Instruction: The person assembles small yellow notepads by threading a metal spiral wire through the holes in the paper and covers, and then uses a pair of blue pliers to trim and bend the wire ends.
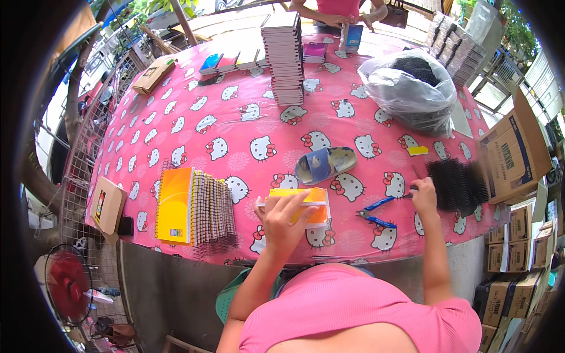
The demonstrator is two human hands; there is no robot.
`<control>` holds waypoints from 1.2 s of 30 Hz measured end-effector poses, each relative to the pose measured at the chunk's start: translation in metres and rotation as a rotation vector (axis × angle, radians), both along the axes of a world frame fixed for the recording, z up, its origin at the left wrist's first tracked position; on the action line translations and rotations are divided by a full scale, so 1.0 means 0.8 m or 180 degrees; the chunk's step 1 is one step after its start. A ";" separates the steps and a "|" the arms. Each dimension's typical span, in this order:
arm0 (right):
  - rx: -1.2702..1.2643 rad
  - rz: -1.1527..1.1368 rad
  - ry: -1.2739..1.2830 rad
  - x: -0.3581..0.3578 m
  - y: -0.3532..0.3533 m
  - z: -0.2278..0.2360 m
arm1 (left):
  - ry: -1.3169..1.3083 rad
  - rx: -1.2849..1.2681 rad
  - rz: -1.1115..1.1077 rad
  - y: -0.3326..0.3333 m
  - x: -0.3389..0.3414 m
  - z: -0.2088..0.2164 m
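Observation:
My left hand (285, 219) grips a small notebook (318, 216) with a yellow and orange cover at the table's near edge, its fingers bent across the top. To the right, the fingers of my right hand (424, 196) are closed on a thin dark piece that looks like a black binding coil. Beside that hand lies a heap of black spiral coils (459, 187). Blue-handled cutting pliers (376, 213) rest between my hands. On the left stands a row of spiral-bound notebooks (175, 206) with yellow-orange covers, their coil ends sticking out toward me.
A blue slide sandal (325, 165) lies beyond the notebook, on the pink patterned tablecloth (194, 141). A tall notebook stack (282, 62) and a plastic bag (406, 88) of black coils stand farther back. Cardboard boxes (511, 150) flank the right edge. Across the table, a person handles a blue item (353, 38).

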State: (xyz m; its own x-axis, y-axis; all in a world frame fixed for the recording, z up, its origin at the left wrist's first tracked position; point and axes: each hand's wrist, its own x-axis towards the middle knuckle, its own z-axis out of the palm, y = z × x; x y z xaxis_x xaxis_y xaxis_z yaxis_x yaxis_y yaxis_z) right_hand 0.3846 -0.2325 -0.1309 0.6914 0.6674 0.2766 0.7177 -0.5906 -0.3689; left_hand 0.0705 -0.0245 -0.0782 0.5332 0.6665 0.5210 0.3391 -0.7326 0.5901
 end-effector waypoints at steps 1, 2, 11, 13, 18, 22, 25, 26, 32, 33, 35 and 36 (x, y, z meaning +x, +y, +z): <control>-0.0001 0.0272 -0.0090 -0.010 0.011 0.006 | -0.0028 0.0002 -0.0035 -0.001 -0.003 -0.004; 0.0254 0.0691 0.0357 -0.042 0.038 0.037 | -0.0070 0.0003 -0.0023 -0.001 -0.004 -0.008; 0.0930 0.2110 0.1617 -0.164 0.127 0.107 | -0.0152 0.0082 -0.0135 -0.003 -0.003 -0.001; 0.0792 0.2178 0.1666 -0.159 0.133 0.115 | -0.0133 0.0091 -0.0117 -0.001 -0.003 0.001; 0.0400 0.2793 0.2169 -0.142 0.144 0.108 | -0.0031 0.0061 -0.0092 0.002 -0.001 0.006; -0.0149 0.2391 0.3386 -0.134 0.151 0.097 | -0.0043 -0.0162 -0.0010 0.000 0.000 -0.008; 0.0301 0.2392 0.2261 -0.158 0.150 0.098 | -0.0140 0.0031 -0.0054 0.001 0.003 0.001; 0.0627 0.2563 0.1428 -0.164 0.148 0.097 | -0.0174 0.0138 -0.0077 0.001 0.002 0.004; 0.0284 0.2498 0.0648 -0.183 0.149 0.110 | -0.0051 -0.0250 0.0004 0.001 -0.003 -0.001; 0.0348 0.2480 0.0663 -0.186 0.150 0.110 | -0.0050 -0.0237 0.0011 0.001 -0.004 -0.002; 0.0480 0.2440 0.0687 -0.189 0.153 0.111 | -0.0053 -0.0207 0.0018 0.001 -0.005 -0.003; 0.0428 0.2424 0.0729 -0.190 0.152 0.109 | -0.0083 -0.0155 -0.0009 0.000 -0.005 -0.001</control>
State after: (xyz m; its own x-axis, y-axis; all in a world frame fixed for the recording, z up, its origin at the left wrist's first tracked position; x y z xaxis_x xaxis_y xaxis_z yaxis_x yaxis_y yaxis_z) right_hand 0.2327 -0.1109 -0.0434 0.1092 0.9493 0.2947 0.8033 0.0904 -0.5887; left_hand 0.0666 -0.0243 -0.0790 0.5218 0.6899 0.5018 0.3212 -0.7038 0.6337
